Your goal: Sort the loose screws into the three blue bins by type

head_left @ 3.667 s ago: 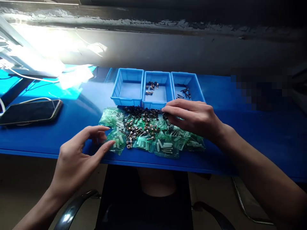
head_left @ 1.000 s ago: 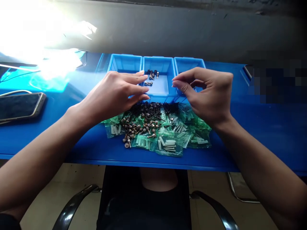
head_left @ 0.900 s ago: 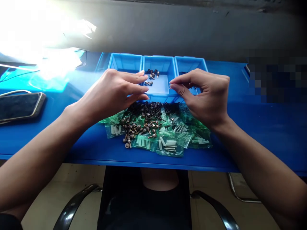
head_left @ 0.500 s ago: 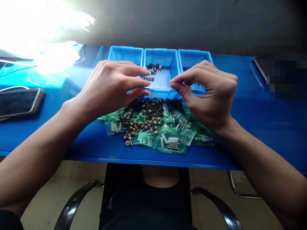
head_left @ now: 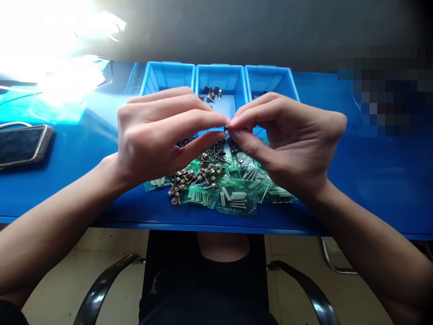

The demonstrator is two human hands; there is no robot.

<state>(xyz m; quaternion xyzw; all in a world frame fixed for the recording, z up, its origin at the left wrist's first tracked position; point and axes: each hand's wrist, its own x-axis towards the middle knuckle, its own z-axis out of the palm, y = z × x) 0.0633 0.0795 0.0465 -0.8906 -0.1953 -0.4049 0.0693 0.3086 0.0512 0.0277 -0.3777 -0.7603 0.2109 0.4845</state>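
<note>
My left hand [head_left: 165, 131] and my right hand [head_left: 287, 135] meet fingertip to fingertip above the front wall of the middle blue bin [head_left: 221, 72]. Between them is a small dark screw [head_left: 226, 129], mostly hidden by the fingers. The right thumb and forefinger pinch it, while the left thumb and forefinger close on its other side. Below the hands lies a heap of loose screws: black ones [head_left: 218, 153] behind, and bronze hex-head screws [head_left: 203, 174] in front. Several more hex-head screws [head_left: 211, 95] lie inside the middle bin.
Green plastic packets [head_left: 237, 198] of white wall plugs and screws surround the heap. A left bin [head_left: 169, 70] and a right bin [head_left: 270, 74] flank the middle one. A phone [head_left: 25, 144] lies at the left on the blue table [head_left: 355, 189]. Chair armrests [head_left: 104, 289] stand below its edge.
My left hand has moved right, and its thumb and forefinger have come up to the right hand's pinch. The right fingertips have shifted slightly left and down. The view has shifted a little.
</note>
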